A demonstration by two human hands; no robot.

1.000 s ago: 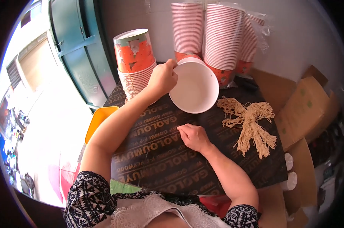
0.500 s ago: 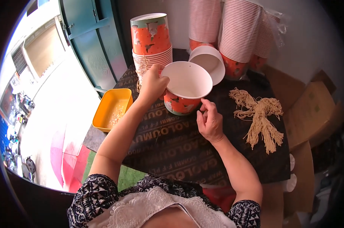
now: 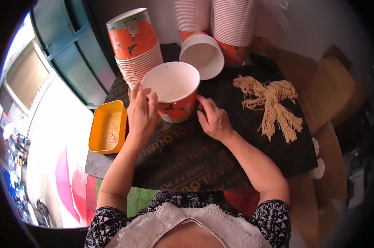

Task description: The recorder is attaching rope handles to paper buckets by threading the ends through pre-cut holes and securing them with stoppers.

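Note:
A paper bucket, orange with a green base and a white inside, stands upright on the dark table in front of me. Beside its left rim is my left hand, open, with fingers raised and apart; I cannot tell whether they touch it. On the other side my right hand has its index finger against the bucket's wall and its thumb apart, with nothing visible between them. Behind, a second bucket lies tipped with its white mouth toward me.
Nested upside-down buckets stand at the back left, with taller wrapped stacks behind. A yellow tub with small bits inside sits at the table's left edge. Bundled beige cords lie on the right. Cardboard is beyond the table.
My left hand has let go of the bucket's rim and opened beside it. My right hand remains by the bucket's right side. The whole view has shifted and turned slightly.

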